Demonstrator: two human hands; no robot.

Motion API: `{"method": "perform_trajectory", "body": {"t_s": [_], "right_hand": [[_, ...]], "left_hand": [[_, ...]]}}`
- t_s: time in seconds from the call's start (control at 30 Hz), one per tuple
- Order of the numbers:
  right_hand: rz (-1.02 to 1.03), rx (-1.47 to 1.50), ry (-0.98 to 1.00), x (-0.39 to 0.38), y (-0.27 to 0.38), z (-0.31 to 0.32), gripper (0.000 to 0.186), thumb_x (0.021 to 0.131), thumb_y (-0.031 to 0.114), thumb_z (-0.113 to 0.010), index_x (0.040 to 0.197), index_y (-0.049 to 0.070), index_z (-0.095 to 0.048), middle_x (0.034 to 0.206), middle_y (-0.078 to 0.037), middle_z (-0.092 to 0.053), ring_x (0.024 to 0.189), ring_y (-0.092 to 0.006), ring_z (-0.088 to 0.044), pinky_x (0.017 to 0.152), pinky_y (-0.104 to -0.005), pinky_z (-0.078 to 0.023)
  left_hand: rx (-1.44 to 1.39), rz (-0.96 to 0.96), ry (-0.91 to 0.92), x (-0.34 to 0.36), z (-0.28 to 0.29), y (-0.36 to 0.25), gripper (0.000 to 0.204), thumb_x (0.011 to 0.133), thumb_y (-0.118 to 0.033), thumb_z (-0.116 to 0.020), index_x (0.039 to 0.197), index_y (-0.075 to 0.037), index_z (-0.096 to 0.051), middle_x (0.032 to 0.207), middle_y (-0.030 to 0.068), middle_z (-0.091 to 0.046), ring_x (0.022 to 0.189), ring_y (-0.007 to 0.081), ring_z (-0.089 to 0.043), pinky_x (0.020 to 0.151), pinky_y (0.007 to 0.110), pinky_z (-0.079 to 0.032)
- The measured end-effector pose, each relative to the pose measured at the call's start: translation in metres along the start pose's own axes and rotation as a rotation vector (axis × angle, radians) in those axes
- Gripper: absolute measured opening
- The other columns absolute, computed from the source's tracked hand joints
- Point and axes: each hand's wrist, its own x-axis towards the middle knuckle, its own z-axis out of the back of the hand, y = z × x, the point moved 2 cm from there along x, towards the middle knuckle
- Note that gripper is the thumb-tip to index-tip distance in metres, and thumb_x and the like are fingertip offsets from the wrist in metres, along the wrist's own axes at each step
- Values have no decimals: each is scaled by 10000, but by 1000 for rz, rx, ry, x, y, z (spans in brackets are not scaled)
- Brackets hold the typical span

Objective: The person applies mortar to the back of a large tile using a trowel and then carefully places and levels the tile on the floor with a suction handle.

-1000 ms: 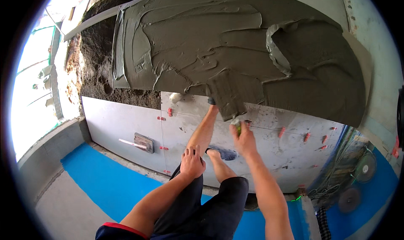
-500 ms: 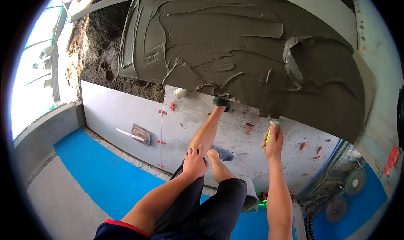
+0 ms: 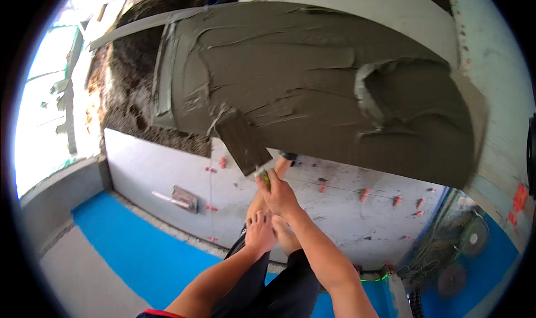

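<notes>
My right hand (image 3: 281, 196) is closed round the green handle of a flat rectangular trowel (image 3: 241, 146). Grey mortar coats its blade, which lies across the near edge of a broad mortar-covered slab (image 3: 290, 109), left of the middle. A small ridge of mortar sits at the blade's far end. Thicker, folded mortar (image 3: 368, 92) stands up on the slab's right part. My left hand (image 3: 261, 233) rests on my bent leg, fingers lying over it and holding nothing.
Pale tiles (image 3: 346, 206) with red clips (image 3: 364, 194) lie under my feet. Another trowel (image 3: 184, 198) rests on the left tile. Rough dark soil (image 3: 131, 89) borders the slab's left side. Cables and round discs (image 3: 474, 237) sit at the right, beside blue floor coating (image 3: 139, 240).
My right hand has swept the trowel leftward along the slab's near edge, and the mortar there looks smoother. My left hand stays on my leg. The view has shifted slightly.
</notes>
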Motion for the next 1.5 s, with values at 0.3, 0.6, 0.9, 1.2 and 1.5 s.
{"method": "perform_trajectory", "body": {"t_s": [0.3, 0.6, 0.9, 1.2, 1.5], "right_hand": [[22, -499, -629, 5, -40, 184, 336, 947, 373, -456, 972, 44, -397, 833, -235, -604, 692, -446, -602, 542, -524, -495], [-210, -362, -975, -75, -143, 399, 386, 950, 389, -455, 985, 6, -426, 821, -283, -602, 772, -517, -555, 663, -539, -455], [-299, 687, -833, -115, -165, 395, 450, 920, 567, -445, 845, 125, -486, 555, -5, -453, 392, -104, -445, 362, -259, -379], [-107, -571, -536, -110, -126, 255, 387, 877, 428, -568, 953, 53, -513, 803, -168, -635, 682, -349, -634, 546, -439, -507], [-581, -622, -1052, -173, -221, 500, 509, 899, 527, -485, 1085, 54, -510, 828, -241, -637, 763, -431, -620, 646, -521, -477]], "left_hand": [[61, -101, 96, 35, 44, -61, 633, 711, -229, -604, 1265, 30, -442, 1113, 220, -496, 1081, 374, -474, 925, 488, -363], [156, -231, 168, 82, 88, -103, 618, 714, -209, -581, 1270, 27, -450, 1068, 184, -539, 1016, 340, -518, 874, 453, -409], [213, -244, 266, 106, 119, -115, 608, 719, -212, -575, 1260, 36, -448, 1062, 190, -537, 1024, 344, -517, 873, 437, -416], [235, -193, 296, 104, 109, -102, 620, 715, -180, -588, 1293, -23, -425, 1125, 168, -514, 1089, 334, -489, 922, 431, -387], [272, -269, 309, 106, 108, -103, 602, 692, -153, -577, 1252, 9, -428, 1116, 211, -503, 1067, 369, -491, 892, 453, -424]]}}
